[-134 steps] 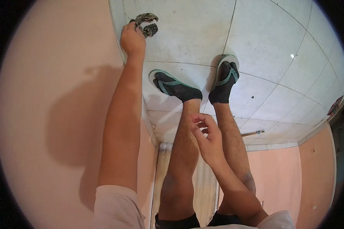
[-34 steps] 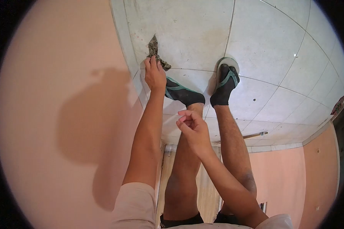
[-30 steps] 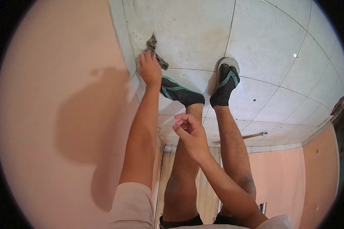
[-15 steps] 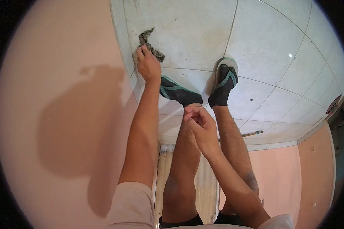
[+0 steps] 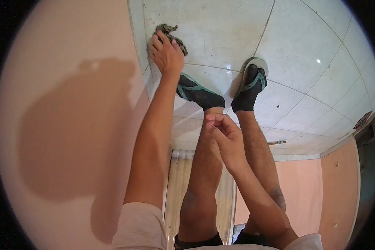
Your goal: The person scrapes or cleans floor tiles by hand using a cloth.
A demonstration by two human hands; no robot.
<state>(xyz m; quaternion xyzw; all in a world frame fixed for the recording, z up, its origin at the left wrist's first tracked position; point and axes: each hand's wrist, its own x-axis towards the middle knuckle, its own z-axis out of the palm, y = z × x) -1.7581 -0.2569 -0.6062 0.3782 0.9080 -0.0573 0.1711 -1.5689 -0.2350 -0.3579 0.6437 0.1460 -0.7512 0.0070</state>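
My left hand (image 5: 166, 54) is on a crumpled dark patterned cloth (image 5: 180, 45) at the floor's edge by the wall. Its fingers press over the cloth, and the fingertips are partly hidden. In front of my shin, my right hand (image 5: 226, 135) is raised with the fingers curled in toward the thumb; nothing shows in it. Below the cloth, my left foot (image 5: 202, 96) wears a dark sock and a green-strapped flip-flop. My right foot (image 5: 250, 85), in the same footwear, stands on the tiles farther right.
Pale tiled floor (image 5: 212, 37) spreads around the feet, and a pink wall (image 5: 75, 37) rises close on the left. A thin stick-like object (image 5: 278, 142) lies behind my right leg. A corrugated panel (image 5: 179, 175) stands behind my legs. A doorway (image 5: 364, 158) is at far right.
My left hand has shifted up over the cloth, its fingers more spread, and the cloth looks more bunched. My right hand keeps nearly the same curled pose. The view has shifted slightly.
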